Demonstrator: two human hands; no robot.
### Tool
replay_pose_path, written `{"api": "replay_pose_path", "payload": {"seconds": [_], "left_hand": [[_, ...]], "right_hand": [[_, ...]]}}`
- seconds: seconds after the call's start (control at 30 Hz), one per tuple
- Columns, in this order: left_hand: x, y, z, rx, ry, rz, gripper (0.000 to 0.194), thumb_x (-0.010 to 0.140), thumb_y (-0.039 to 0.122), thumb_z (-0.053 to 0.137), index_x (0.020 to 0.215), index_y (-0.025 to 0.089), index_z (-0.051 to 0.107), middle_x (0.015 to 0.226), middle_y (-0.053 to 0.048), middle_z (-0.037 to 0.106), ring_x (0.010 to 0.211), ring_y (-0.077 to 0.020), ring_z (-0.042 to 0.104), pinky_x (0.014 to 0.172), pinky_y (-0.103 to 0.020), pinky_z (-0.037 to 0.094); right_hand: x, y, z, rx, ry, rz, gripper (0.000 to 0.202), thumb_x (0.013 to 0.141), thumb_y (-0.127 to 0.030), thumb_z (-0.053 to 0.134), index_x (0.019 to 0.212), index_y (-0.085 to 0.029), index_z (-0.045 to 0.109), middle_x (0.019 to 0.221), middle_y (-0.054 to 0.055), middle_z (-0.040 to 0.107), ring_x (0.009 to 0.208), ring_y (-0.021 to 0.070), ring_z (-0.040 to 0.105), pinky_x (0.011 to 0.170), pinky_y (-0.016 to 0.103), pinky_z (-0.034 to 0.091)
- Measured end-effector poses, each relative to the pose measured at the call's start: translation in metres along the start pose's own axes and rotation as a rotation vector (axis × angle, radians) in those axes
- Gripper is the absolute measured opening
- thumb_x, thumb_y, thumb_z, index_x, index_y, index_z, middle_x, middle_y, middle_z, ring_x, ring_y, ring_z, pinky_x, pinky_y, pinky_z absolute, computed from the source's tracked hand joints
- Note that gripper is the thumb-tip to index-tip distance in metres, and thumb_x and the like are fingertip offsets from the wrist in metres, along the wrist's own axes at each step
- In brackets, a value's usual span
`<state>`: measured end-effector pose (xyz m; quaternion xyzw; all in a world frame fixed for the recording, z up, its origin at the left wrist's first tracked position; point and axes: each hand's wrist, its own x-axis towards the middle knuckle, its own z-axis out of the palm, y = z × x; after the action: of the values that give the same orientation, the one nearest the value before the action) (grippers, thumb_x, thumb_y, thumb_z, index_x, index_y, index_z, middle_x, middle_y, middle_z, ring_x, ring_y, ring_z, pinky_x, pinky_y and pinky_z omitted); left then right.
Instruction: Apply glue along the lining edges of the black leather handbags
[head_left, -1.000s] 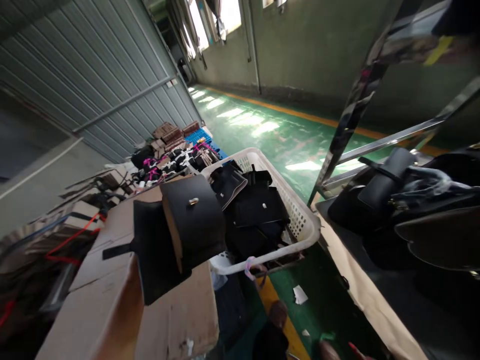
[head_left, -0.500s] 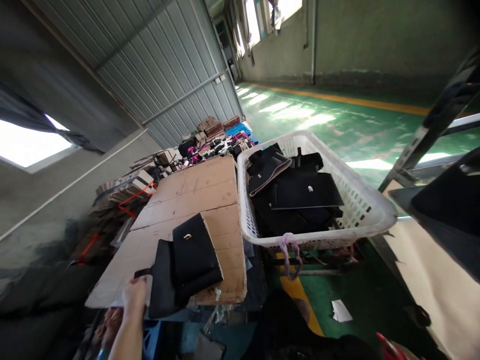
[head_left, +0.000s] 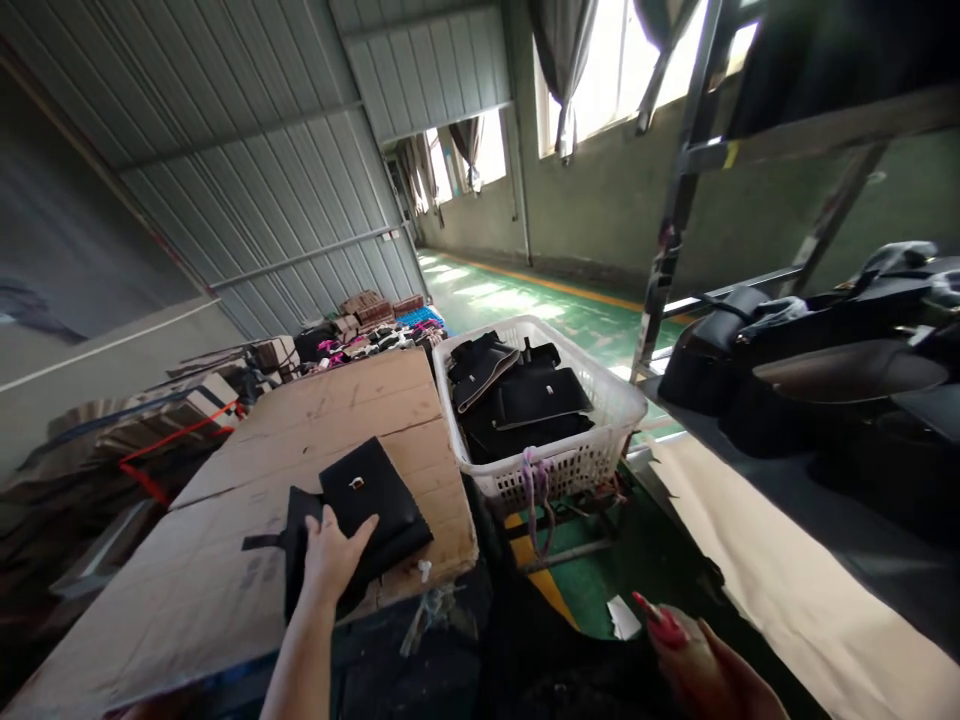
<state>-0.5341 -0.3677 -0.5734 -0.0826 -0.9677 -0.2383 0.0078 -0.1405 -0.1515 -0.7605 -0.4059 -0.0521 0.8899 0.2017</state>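
Observation:
A black leather piece with a small metal clasp lies on the cardboard-covered table, its narrow strap pointing left. My left hand rests on its near left part, thumb and fingers spread. At the bottom right, my right hand is closed around a small red tool with a pointed tip; most of the tool is hidden in the fingers. Right of the table, a white plastic basket holds several similar black pieces.
Brown and black stacks line the table's far left side. Black bags sit on a metal rack at the right. Pinkish cord hangs from the basket. White scrap lies on the green floor.
My left hand has left the strap and moved right onto the black piece, fingers now spread. The view has turned right, showing more of the rack, and my right hand has risen further into view.

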Motion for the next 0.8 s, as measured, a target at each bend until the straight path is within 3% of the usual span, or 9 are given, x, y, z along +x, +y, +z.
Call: {"api": "replay_pose_path", "payload": {"seconds": [0.1, 0.2, 0.27, 0.37, 0.47, 0.57, 0.67, 0.73, 0.8], "left_hand": [[0.019, -0.023, 0.010, -0.099, -0.040, -0.039, 0.094, 0.079, 0.048, 0.064, 0.147, -0.008, 0.028, 0.143, -0.033, 0.045, 0.134, -0.0390, 0.045, 0.109, -0.044, 0.037], [0.030, -0.039, 0.014, -0.162, -0.035, 0.001, 0.088, 0.082, 0.041, 0.064, 0.147, -0.005, 0.027, 0.141, -0.027, 0.050, 0.129, -0.0328, 0.051, 0.107, -0.036, 0.039], [0.032, -0.042, 0.012, -0.183, -0.036, 0.035, 0.089, 0.080, 0.036, 0.067, 0.148, -0.004, 0.027, 0.140, -0.026, 0.052, 0.126, -0.0312, 0.055, 0.106, -0.034, 0.040], [0.033, -0.038, 0.008, -0.198, -0.045, 0.055, 0.096, 0.072, 0.031, 0.075, 0.147, -0.006, 0.028, 0.138, -0.030, 0.052, 0.124, -0.0366, 0.055, 0.107, -0.041, 0.038], [0.032, -0.031, 0.007, -0.260, -0.059, 0.056, 0.100, 0.067, 0.025, 0.079, 0.149, -0.003, 0.028, 0.144, -0.032, 0.044, 0.135, -0.0422, 0.041, 0.114, -0.048, 0.028], [0.034, -0.023, 0.008, -0.430, -0.110, 0.000, 0.098, 0.066, 0.025, 0.078, 0.148, 0.000, 0.030, 0.147, -0.028, 0.043, 0.139, -0.0388, 0.038, 0.116, -0.046, 0.026], [0.034, -0.015, 0.005, -0.675, -0.269, -0.106, 0.073, 0.068, 0.027, 0.071, 0.132, 0.000, 0.048, 0.130, -0.025, 0.059, 0.122, -0.0338, 0.058, 0.104, -0.041, 0.045], [0.032, -0.010, -0.001, -0.817, -0.402, -0.155, 0.050, 0.064, 0.028, 0.068, 0.108, 0.007, 0.062, 0.111, -0.020, 0.070, 0.106, -0.0337, 0.067, 0.092, -0.042, 0.055], [0.029, -0.004, -0.007, -0.915, -0.492, -0.173, 0.033, 0.056, 0.028, 0.070, 0.085, 0.014, 0.065, 0.091, -0.014, 0.074, 0.093, -0.0353, 0.070, 0.083, -0.045, 0.059]], "right_hand": [[-0.011, 0.010, 0.000, -0.063, -0.054, -0.096, 0.042, 0.070, -0.034, 0.074, 0.111, -0.024, 0.073, 0.088, 0.008, 0.079, 0.074, 0.0276, 0.075, 0.059, 0.033, 0.064], [-0.019, 0.021, 0.002, -0.098, -0.073, -0.095, 0.054, 0.070, -0.036, 0.074, 0.123, -0.025, 0.068, 0.094, 0.009, 0.078, 0.080, 0.0279, 0.075, 0.064, 0.033, 0.064], [-0.023, 0.027, 0.009, -0.116, -0.044, -0.054, 0.050, 0.071, -0.035, 0.072, 0.119, -0.022, 0.070, 0.094, 0.009, 0.078, 0.081, 0.0274, 0.075, 0.067, 0.032, 0.063], [-0.027, 0.034, 0.029, -0.108, -0.013, 0.008, 0.031, 0.072, -0.031, 0.071, 0.100, -0.018, 0.076, 0.090, 0.010, 0.079, 0.074, 0.0244, 0.075, 0.062, 0.028, 0.060], [-0.028, 0.035, 0.049, -0.065, -0.030, -0.002, 0.020, 0.075, -0.027, 0.071, 0.090, -0.015, 0.076, 0.086, 0.011, 0.079, 0.068, 0.0214, 0.073, 0.059, 0.026, 0.059], [-0.028, 0.034, 0.061, -0.038, -0.059, -0.038, 0.020, 0.075, -0.026, 0.071, 0.092, -0.015, 0.075, 0.087, 0.010, 0.079, 0.068, 0.0212, 0.073, 0.059, 0.027, 0.058], [-0.028, 0.034, 0.063, -0.030, -0.045, -0.077, 0.023, 0.075, -0.029, 0.072, 0.093, -0.016, 0.075, 0.086, 0.009, 0.079, 0.067, 0.0213, 0.073, 0.056, 0.027, 0.057], [-0.029, 0.035, 0.062, -0.025, -0.031, -0.096, 0.025, 0.075, -0.032, 0.072, 0.093, -0.016, 0.075, 0.087, 0.010, 0.079, 0.070, 0.0221, 0.073, 0.056, 0.026, 0.056], [-0.031, 0.036, 0.061, -0.009, -0.022, -0.115, 0.027, 0.075, -0.034, 0.072, 0.092, -0.015, 0.075, 0.089, 0.011, 0.079, 0.074, 0.0234, 0.073, 0.060, 0.028, 0.057]]}}
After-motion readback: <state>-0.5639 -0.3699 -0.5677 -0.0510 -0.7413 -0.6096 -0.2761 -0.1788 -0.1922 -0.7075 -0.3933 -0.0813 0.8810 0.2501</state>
